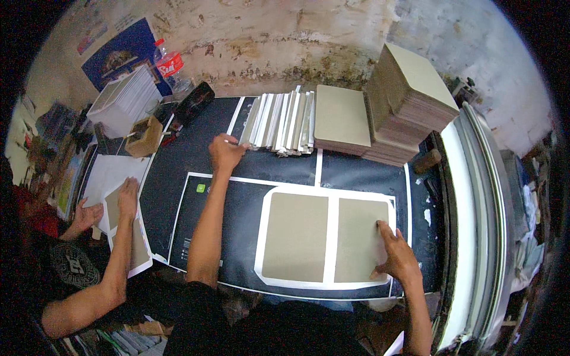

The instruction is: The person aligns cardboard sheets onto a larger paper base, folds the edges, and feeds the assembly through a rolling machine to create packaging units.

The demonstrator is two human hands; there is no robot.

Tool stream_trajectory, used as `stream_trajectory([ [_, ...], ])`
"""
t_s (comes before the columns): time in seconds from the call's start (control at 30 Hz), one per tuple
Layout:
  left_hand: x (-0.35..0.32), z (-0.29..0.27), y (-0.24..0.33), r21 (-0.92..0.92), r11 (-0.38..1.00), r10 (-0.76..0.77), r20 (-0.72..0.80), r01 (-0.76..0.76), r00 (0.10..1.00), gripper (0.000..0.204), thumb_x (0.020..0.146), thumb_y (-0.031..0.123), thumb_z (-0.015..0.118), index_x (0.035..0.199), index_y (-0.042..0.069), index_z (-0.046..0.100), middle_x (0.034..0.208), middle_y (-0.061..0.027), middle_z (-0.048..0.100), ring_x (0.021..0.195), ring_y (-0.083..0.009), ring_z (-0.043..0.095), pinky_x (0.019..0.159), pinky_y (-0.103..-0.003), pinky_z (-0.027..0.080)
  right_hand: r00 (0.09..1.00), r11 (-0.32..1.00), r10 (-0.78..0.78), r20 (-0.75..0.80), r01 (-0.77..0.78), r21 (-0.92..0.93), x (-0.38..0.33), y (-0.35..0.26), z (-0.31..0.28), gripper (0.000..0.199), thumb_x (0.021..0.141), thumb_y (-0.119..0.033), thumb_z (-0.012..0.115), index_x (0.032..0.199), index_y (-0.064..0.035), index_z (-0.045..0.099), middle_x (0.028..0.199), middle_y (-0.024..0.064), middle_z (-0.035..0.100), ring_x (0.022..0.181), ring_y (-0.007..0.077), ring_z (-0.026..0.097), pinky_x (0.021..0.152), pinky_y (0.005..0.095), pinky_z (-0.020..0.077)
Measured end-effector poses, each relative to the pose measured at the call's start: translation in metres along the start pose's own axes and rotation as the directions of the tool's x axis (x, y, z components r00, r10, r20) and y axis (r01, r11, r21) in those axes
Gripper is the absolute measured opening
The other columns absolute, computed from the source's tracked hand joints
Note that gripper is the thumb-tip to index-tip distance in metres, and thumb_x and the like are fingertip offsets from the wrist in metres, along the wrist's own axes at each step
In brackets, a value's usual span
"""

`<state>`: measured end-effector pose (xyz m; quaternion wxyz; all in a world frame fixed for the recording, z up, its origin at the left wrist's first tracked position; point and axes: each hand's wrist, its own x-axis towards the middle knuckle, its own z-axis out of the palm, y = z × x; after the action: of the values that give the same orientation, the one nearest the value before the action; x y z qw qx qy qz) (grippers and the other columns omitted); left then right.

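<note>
Two grey-brown cardboard panels, the left one (297, 237) and the right one (359, 240), lie side by side on a white sheet (331, 237) with trimmed corners. White shows around both panels and as a band between them. My right hand (399, 255) rests at the right panel's outer edge, thumb and fingers spread apart. My left hand (227, 154) is farther off, at the left end of a row of narrow white and grey strips (282, 121). Its fingers are bent together; whatever they pinch is too small to make out.
Cardboard stacks, one low (342, 115) and one tall (409, 101), stand at the back right of the black table (237, 202). Rolled sheets (481, 225) flank the right side. At left, a co-worker's hands (126, 199) handle a similar panelled sheet, near a wooden block (143, 136) and a bottle (170, 68).
</note>
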<state>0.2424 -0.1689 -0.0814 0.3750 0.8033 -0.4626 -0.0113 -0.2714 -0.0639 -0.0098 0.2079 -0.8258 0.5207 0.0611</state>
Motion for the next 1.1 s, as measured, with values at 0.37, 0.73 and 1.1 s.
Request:
stream_trajectory([
  [0.37, -0.212, -0.077, 0.087, -0.702, 0.148, 0.018, 0.706, 0.696, 0.708, 0.026, 0.095, 0.007, 0.069, 0.116, -0.007, 0.064, 0.098, -0.0127, 0.071, 0.084, -0.0177, 0.07, 0.074, -0.025, 0.058, 0.967, 0.963, -0.077, -0.242, 0.135, 0.232, -0.027, -0.062, -0.009, 0.091, 0.078, -0.014, 0.083, 0.154, -0.004, 0.034, 0.153, 0.0268, 0.042, 0.139, 0.0399, 0.047, 0.115, 0.0453, 0.041],
  [0.73, -0.258, -0.039, 0.151, -0.52, 0.839, 0.309, 0.7, 0.163, 0.644, 0.028, 0.1, 0.021, 0.062, 0.121, 0.002, 0.067, 0.107, -0.0127, 0.073, 0.1, -0.0241, 0.07, 0.09, -0.039, 0.056, 0.961, 0.208, 0.278, -0.016, -0.044, 0.977, -0.031, -0.067, 0.022, 0.023, 0.096, -0.015, 0.072, 0.106, 0.0057, 0.073, 0.087, 0.0094, 0.076, 0.071, 0.0124, 0.07, 0.064, 0.0246, 0.0555],
  [1.1, -0.217, 0.001, 0.134, -0.325, 0.8, 0.598, 0.503, -0.505, 0.624, 0.048, 0.098, 0.023, 0.057, 0.139, -0.001, 0.047, 0.145, -0.0195, 0.045, 0.134, -0.0355, 0.042, 0.108, -0.055, 0.029, 0.963, 0.272, 0.226, 0.146, -0.207, 0.94, -0.027, -0.077, 0.07, 0.015, 0.093, 0.001, 0.066, 0.103, 0.0108, 0.07, 0.083, 0.0161, 0.074, 0.075, 0.0191, 0.075, 0.061, 0.0271, 0.0604],
])
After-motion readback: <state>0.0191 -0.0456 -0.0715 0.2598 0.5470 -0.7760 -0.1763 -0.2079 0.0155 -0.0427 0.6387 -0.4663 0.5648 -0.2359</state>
